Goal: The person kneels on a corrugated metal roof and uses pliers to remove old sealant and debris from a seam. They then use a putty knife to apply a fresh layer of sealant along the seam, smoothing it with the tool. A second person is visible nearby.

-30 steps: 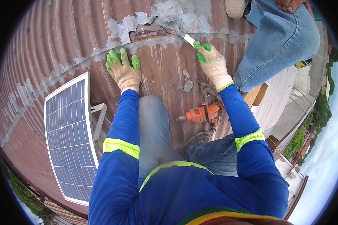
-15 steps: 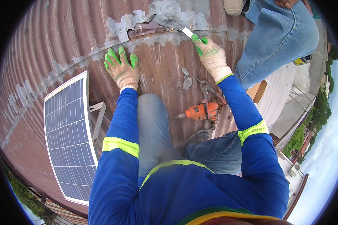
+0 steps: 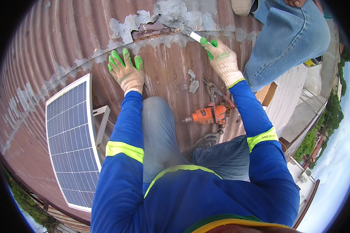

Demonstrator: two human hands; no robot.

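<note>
I kneel on a rusty corrugated metal roof [image 3: 163, 64]. My left hand [image 3: 126, 72], in a white glove with green fingers, rests with fingers spread just below a patched seam. My right hand [image 3: 217, 56] grips a white flat tool [image 3: 196, 36], perhaps a scraper; its tip touches or nearly touches the seam beside torn grey sealant [image 3: 171, 11]. An orange drill [image 3: 206, 115] and metal hand tools [image 3: 214, 93] lie below my right hand, near my knee. A loose grey scrap [image 3: 193, 81] is stuck to the roof nearby.
A solar panel [image 3: 72, 143] on a metal bracket [image 3: 102, 124] sits at left. A co-worker's jeans leg [image 3: 286, 48] and hand [image 3: 295, 2] are at upper right, beside a can [image 3: 313, 62] and cardboard [image 3: 266, 96]. The roof edge, trees and sky are at far right.
Over the last second my right hand and the white tool shifted slightly up the roof, toward the seam, then a little right. My left hand moved only a little.
</note>
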